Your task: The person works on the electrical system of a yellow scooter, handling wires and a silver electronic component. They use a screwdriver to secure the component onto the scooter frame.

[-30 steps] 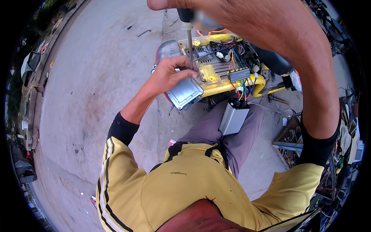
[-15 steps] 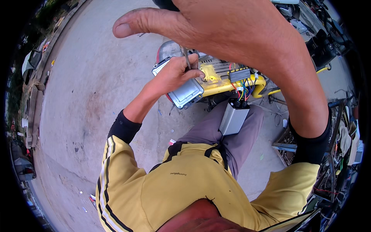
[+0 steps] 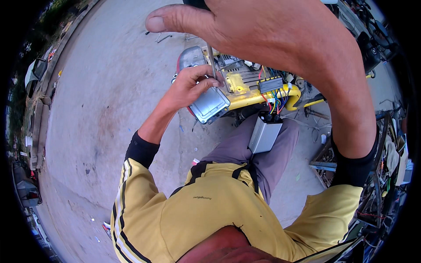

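Note:
My right hand [image 3: 280,39] is raised close to the camera, closed around the dark handle of a screwdriver whose thin shaft [image 3: 212,61] points down at the yellow machine frame [image 3: 258,90]. My left hand [image 3: 191,85] pinches the lower part of that shaft, resting on a silver metal box [image 3: 210,105] on the frame's left end. Coloured wires [image 3: 275,97] run from a dark connector block on the frame down to a second silver box [image 3: 264,135] lying on my grey-trousered lap.
Bare concrete ground [image 3: 101,101] spreads to the left, with a bent metal piece [image 3: 162,38] lying on it farther out. Scrap metal, tools and cables [image 3: 386,144] are piled along the right side. Vehicles [image 3: 35,72] stand at the far left edge.
My right hand has risen toward the camera with the screwdriver, now covering the upper frame. My left hand moved from lying flat on the silver box to pinching the shaft.

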A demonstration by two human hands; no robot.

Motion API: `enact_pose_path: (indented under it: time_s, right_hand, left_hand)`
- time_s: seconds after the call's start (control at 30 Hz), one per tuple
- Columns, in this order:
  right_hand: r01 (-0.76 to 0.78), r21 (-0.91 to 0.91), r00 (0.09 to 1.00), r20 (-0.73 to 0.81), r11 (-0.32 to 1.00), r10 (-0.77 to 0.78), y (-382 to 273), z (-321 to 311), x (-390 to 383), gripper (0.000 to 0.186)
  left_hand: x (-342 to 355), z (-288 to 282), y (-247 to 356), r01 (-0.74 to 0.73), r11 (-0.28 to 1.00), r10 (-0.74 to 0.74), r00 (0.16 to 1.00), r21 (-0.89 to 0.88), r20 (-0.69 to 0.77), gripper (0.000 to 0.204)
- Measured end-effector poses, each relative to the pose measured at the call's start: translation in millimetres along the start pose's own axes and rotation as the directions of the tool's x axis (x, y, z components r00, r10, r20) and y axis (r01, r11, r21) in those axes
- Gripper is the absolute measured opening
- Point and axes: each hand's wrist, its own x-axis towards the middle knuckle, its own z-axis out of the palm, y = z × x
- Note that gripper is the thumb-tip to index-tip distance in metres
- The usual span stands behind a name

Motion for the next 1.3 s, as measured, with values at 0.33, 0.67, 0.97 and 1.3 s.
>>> enact_pose_path:
  time_s: [0.33, 0.67, 0.97, 1.3]
  right_hand:
    - [0.176, -0.015, 0.967, -0.184, 0.984, -0.175, 11.2, 19.6, -25.6, 0.030]
    - [-0.076, -0.170, 0.967, -0.255, 0.982, 0.031, 7.5, 34.4, -9.3, 0.027]
    - [0.124, -0.072, 0.962, -0.234, 0.990, -0.138, 25.0, 28.9, -25.4, 0.029]
    - [0.220, -0.074, 0.894, -0.384, 0.973, -0.231, 34.5, 53.5, -20.9, 0.028]
  left_hand:
    - [3.4, 9.2, 5.0, -0.016, 0.999, 0.013, 0.995, -0.029, -0.096, 0.013]
    - [2.1, 1.2, -12.8, 0.028, 0.999, -0.026, 0.998, 0.037, -0.049, 0.015]
    - [-1.4, 0.5, -4.4, 0.072, 0.997, -0.073, 0.997, 0.006, 0.024, 0.016]
    - [2.5, 9.5, 4.6, 0.049, 0.998, -0.047, 0.997, 0.044, -0.057, 0.012]
